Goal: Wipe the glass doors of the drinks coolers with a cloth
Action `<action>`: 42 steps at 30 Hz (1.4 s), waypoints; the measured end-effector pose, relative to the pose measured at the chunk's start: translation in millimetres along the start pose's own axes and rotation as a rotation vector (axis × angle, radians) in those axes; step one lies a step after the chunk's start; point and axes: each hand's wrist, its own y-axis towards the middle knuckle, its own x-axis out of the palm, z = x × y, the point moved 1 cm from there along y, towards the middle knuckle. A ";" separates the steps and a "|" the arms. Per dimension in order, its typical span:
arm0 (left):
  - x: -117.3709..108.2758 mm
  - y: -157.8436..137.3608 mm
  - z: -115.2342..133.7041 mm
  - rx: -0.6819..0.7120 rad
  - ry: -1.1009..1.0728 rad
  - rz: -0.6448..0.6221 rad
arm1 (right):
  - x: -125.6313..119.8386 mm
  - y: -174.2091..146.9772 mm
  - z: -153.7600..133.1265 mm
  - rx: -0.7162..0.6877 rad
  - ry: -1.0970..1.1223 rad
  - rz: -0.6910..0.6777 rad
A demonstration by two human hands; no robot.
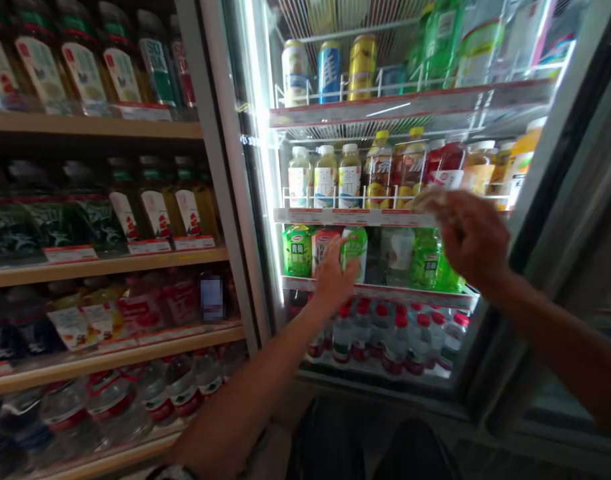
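My left hand reaches into the lit drinks cooler, its fingers apart in front of a green drink pack and a red one. Whether the fingertips touch either pack I cannot tell. Another green pack stands to the left on the same shelf. My right hand is raised at the right, smeared by motion, with its fingers closed on a pale crumpled cloth. That cloth hangs before the price rail of the shelf above, near several tea bottles.
Cans and large bottles fill the cooler's top shelf. Red-capped water bottles stand at the bottom. The cooler's frame edges the left side, beside a wooden rack of bottles. My knees show below.
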 end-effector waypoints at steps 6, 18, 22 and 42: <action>-12.4 6.1 -50.2 0.347 0.907 -0.046 | 7.3 -63.4 41.6 -0.017 -0.265 -0.117; 3.6 -15.5 -81.1 0.375 1.041 0.023 | -8.2 -88.1 72.0 0.195 -0.463 -0.150; 9.7 -32.2 -88.6 0.373 1.048 -0.001 | -16.7 -181.4 18.2 0.041 -0.392 -0.342; -20.8 -45.3 -103.4 0.459 0.965 -0.344 | 33.8 -64.0 -43.7 0.023 0.233 -0.523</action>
